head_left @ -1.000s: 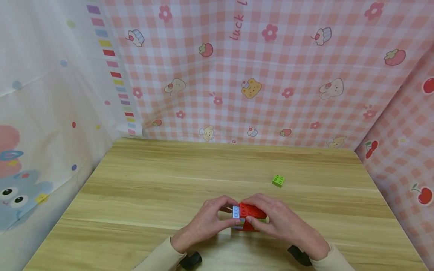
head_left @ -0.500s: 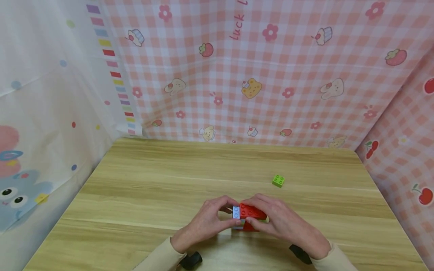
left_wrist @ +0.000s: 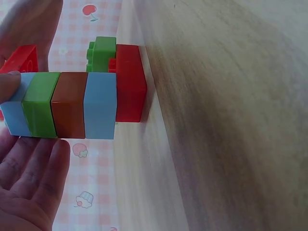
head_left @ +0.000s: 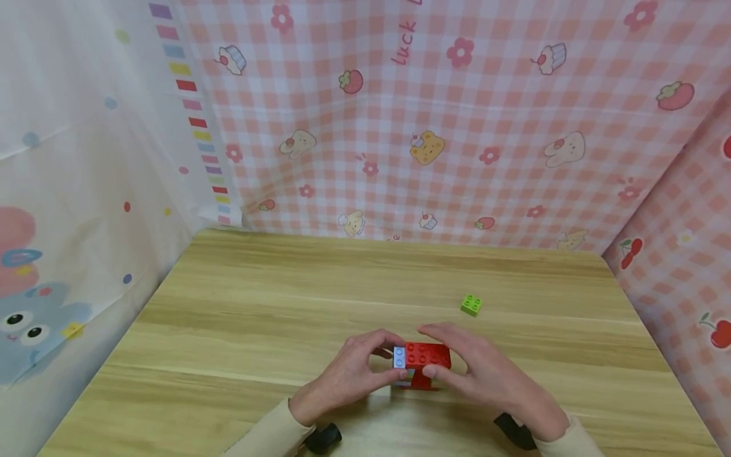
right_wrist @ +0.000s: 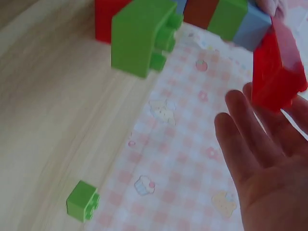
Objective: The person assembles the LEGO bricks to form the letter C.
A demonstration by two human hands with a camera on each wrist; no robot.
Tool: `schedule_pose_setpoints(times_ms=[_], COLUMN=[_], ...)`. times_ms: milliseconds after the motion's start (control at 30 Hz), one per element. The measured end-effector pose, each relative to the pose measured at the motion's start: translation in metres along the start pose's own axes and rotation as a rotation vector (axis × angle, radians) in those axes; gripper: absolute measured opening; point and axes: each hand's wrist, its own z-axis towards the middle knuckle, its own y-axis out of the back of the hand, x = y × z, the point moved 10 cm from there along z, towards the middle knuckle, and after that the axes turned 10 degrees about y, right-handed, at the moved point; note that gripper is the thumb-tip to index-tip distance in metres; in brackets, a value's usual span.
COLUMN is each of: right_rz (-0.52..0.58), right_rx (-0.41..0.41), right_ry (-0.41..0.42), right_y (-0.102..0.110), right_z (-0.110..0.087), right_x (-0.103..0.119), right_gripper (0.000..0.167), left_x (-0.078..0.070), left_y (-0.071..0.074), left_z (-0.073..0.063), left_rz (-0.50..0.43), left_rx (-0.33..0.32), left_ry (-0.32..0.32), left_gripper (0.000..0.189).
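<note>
A stack of toy building bricks stands on the table before me. Its column of light blue, brown and green bricks rises from a red base brick. On top, a red brick juts out to the right, above a green brick fixed on the base. My left hand holds the upper column between thumb and fingers, at the light blue top brick. Around the jutting red brick, my right hand is spread, its long fingers straight and off the brick, thumb close by the front face.
A loose green brick lies on the wooden table, behind the stack and a little to the right. Patterned cloths hang behind and at both sides of the table.
My right hand has loosened from the top red brick and shifted slightly right, uncovering more of its studs. My left hand keeps its hold; the view has shifted slightly.
</note>
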Motion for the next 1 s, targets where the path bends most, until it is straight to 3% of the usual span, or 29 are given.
schedule_pose_setpoints(times_ms=[167,300,533,733,1000], right_rz=[-0.033,-0.033,-0.084,-0.095,-0.107], right_rx=[-0.106,-0.153,-0.216,-0.198,-0.115], right_ry=[0.016,-0.025,-0.06,-0.096,-0.193], right_y=[0.019,0.027,0.037,0.038,0.037], right_z=[-0.004,-0.007,-0.01,-0.011,-0.013], right_x=[-0.009,-0.022,-0.042,-0.06,-0.09], right_gripper=[0.05,0.047,0.043,0.044,0.051], left_x=[-0.001,-0.004,-0.016,-0.03,-0.034], left_y=[0.0,-0.001,-0.001,-0.003,-0.003], left_z=[0.0,-0.001,-0.002,-0.002,-0.001], left_rz=[0.002,0.001,0.047,0.057,0.044], left_rx=[0.01,0.019,0.012,0.01,-0.011], left_ry=[-0.012,-0.035,-0.092,-0.192,-0.264], left_gripper=[0.048,0.055,0.049,0.037,0.03])
